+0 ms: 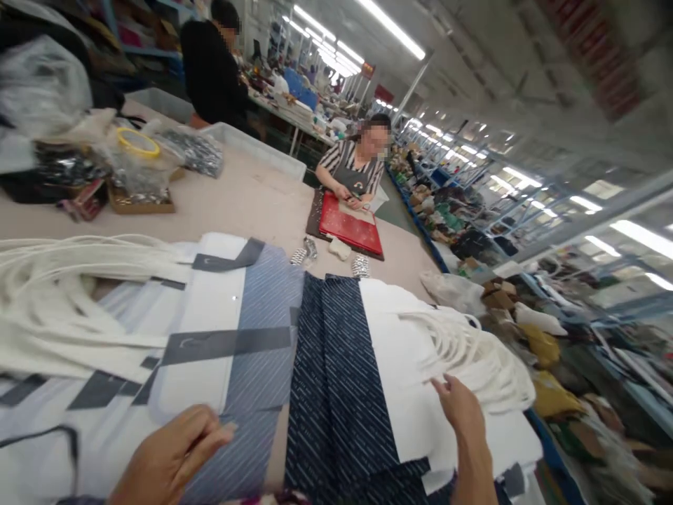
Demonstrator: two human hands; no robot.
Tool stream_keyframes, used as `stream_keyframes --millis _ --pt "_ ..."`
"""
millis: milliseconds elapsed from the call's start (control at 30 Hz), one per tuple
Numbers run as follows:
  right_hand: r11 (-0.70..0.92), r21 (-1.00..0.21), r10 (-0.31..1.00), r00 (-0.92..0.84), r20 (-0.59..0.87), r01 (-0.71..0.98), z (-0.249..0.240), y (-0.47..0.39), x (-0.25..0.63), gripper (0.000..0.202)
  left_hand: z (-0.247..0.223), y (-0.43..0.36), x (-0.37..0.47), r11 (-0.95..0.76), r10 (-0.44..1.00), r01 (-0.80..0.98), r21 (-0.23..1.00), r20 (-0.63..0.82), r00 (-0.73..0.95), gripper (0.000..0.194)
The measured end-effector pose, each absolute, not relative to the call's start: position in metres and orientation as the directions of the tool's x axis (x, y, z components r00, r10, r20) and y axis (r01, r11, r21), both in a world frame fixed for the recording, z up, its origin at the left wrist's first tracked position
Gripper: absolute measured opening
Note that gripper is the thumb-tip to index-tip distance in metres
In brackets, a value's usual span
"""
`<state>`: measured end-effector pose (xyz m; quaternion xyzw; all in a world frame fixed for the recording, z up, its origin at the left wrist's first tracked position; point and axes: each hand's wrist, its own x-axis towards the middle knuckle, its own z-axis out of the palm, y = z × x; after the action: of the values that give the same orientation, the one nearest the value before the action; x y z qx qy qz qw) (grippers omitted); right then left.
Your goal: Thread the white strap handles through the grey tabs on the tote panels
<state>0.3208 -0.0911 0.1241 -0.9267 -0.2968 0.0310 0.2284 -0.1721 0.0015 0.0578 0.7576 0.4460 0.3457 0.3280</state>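
The left hand is half-curled above pale-blue striped fabric pieces, fingers bunched near the thumb; no held item shows, and contact is unclear. The right hand is loosely open, index finger and thumb slightly apart, beside looped white cords on white panels; touch cannot be told. Navy patterned fabric lies between the hands.

Far beyond the left hand stands a translucent plastic bin, contents unclear; nearer, a shallow brown cardboard tray holds bagged shiny pieces.

The bottom edge cuts off both forearms.
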Motion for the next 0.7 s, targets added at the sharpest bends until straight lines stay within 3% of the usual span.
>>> stream_keyframes --millis 33,100,200,267,333,467,600,700 --pt "-0.695 -0.437 0.592 0.799 0.104 0.571 0.123 -0.087 0.304 0.033 0.068 0.004 -0.171 -0.483 0.854 0.436 0.76 0.298 0.427 0.049" --pt "-0.514 -0.546 0.736 0.667 0.115 0.661 0.123 -0.071 0.248 0.035 0.082 0.009 -0.17 -0.6 0.792 0.449 0.662 0.413 0.449 0.049" --pt "-0.04 -0.756 0.983 0.163 0.089 0.653 0.126 -0.044 0.138 0.024 0.09 0.013 -0.169 -0.693 0.72 0.47 0.547 0.49 0.492 0.046" --pt "0.191 -0.775 0.981 -0.144 0.13 0.603 0.127 -0.031 0.074 0.02 0.088 0.013 -0.17 -0.724 0.689 0.47 0.504 0.506 0.519 0.045" --pt "0.338 -0.734 0.929 -0.334 0.159 0.589 0.125 -0.023 0.031 0.019 0.084 0.011 -0.174 -0.738 0.674 0.474 0.479 0.512 0.532 0.045" --pt "0.444 -0.672 0.867 -0.473 0.156 0.593 0.113 -0.013 0.005 0.016 0.076 0.01 -0.187 -0.693 0.72 0.526 0.492 0.463 0.517 0.045" --pt "0.478 -0.645 0.861 -0.463 0.209 0.597 0.103 0.002 0.001 0.017 0.069 0.011 -0.202 -0.562 0.815 0.543 0.624 0.305 0.493 0.036" --pt "0.492 -0.62 0.853 -0.482 0.201 0.612 0.099 0.016 -0.014 0.015 0.068 0.016 -0.213 -0.524 0.835 0.543 0.656 0.271 0.479 0.035"
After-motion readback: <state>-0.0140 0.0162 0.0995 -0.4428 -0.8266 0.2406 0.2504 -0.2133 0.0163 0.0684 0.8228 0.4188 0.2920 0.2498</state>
